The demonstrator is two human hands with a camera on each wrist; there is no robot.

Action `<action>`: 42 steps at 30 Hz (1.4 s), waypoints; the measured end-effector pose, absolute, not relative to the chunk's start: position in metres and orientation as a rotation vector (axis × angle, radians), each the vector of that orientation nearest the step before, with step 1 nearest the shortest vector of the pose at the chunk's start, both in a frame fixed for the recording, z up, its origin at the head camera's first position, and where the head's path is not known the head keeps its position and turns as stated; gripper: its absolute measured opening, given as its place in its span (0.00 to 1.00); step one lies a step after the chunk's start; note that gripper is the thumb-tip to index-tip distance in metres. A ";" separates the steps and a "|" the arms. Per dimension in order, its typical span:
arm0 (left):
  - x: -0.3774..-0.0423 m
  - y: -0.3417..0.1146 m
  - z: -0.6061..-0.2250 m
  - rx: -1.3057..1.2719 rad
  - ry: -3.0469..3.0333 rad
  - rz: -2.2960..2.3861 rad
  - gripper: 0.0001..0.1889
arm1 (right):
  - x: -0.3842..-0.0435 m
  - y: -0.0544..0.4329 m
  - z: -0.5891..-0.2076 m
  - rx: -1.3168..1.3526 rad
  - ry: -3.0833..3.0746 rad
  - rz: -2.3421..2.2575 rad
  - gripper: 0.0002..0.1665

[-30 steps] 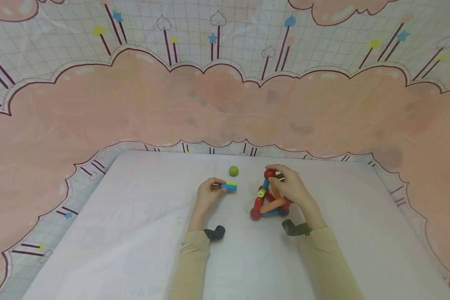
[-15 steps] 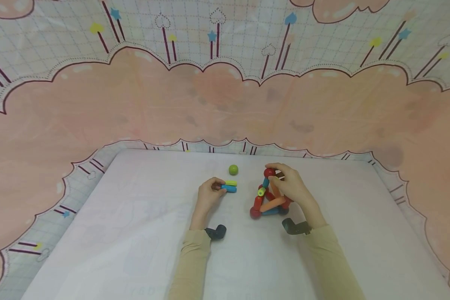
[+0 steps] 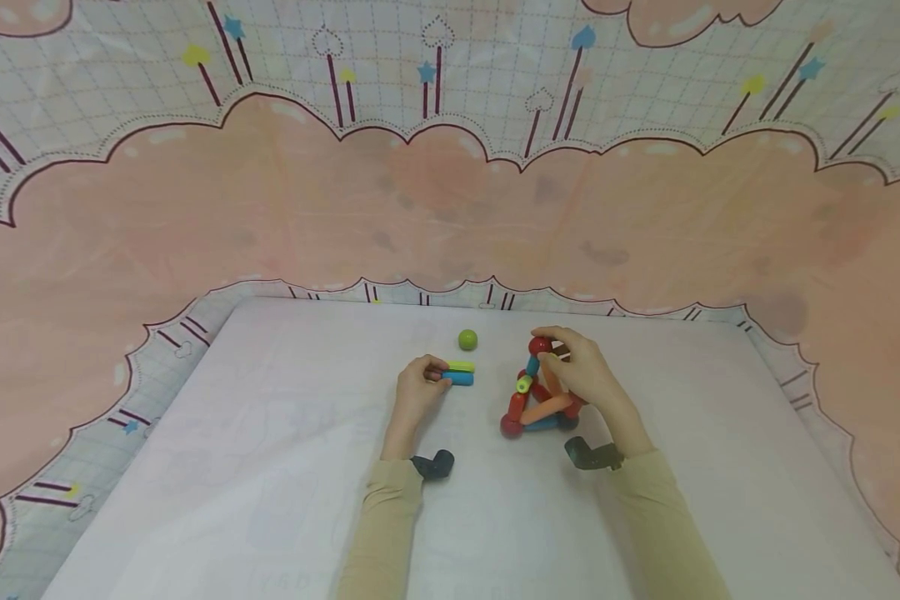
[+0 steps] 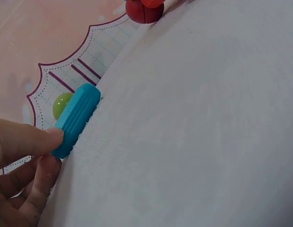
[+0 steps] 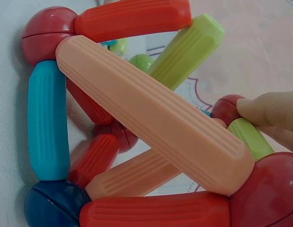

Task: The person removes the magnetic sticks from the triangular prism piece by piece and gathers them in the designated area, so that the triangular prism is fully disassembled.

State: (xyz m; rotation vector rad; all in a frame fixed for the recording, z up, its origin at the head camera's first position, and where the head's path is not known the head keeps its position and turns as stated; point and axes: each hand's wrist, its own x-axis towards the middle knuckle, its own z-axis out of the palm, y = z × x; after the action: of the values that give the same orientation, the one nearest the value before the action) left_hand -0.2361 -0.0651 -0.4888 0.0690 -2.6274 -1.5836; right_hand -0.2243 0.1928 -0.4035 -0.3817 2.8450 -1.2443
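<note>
My left hand (image 3: 416,396) pinches a short blue magnetic building stick (image 3: 459,379) between thumb and fingers. A yellow-green stick (image 3: 461,367) lies right alongside it at the fingertips; in the left wrist view only the blue stick (image 4: 79,118) shows. With thumb and fingers my right hand (image 3: 587,371) grips the red ball (image 3: 539,346) at the top of a frame of magnetic sticks and balls. This frame joins red and dark blue balls with red, blue, orange and yellow-green sticks. A long orange stick (image 5: 155,113) crosses the right wrist view, partly hiding others behind it.
A loose green ball (image 3: 467,340) lies on the white tabletop (image 3: 270,467), beyond the left hand's sticks. A patterned pink and white cloth (image 3: 330,208) rises behind the far table edge. Each wrist wears a dark camera mount.
In the left hand the blue stick has shifted slightly toward the person, so more of the yellow-green stick shows. The right hand stays on the red ball.
</note>
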 end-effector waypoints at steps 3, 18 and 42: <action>-0.236 -0.064 -0.489 0.063 -2.617 -1.579 0.09 | -0.224 0.193 -0.403 -0.378 2.835 -1.244 0.23; -0.234 -0.063 -0.490 0.089 -2.584 -1.583 0.09 | -0.223 0.193 -0.404 -0.341 2.826 -1.248 0.25; -0.231 -0.056 -0.469 -0.036 -2.517 -1.703 0.11 | -0.193 0.211 -0.409 -0.257 2.908 -1.344 0.24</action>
State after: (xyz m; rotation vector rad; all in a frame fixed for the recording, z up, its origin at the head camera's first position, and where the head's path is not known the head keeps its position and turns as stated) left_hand -0.2314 -0.0558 -0.4687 -0.0357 -2.5171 -1.7032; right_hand -0.1932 0.2111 -0.4086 -0.2574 2.9083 -1.3444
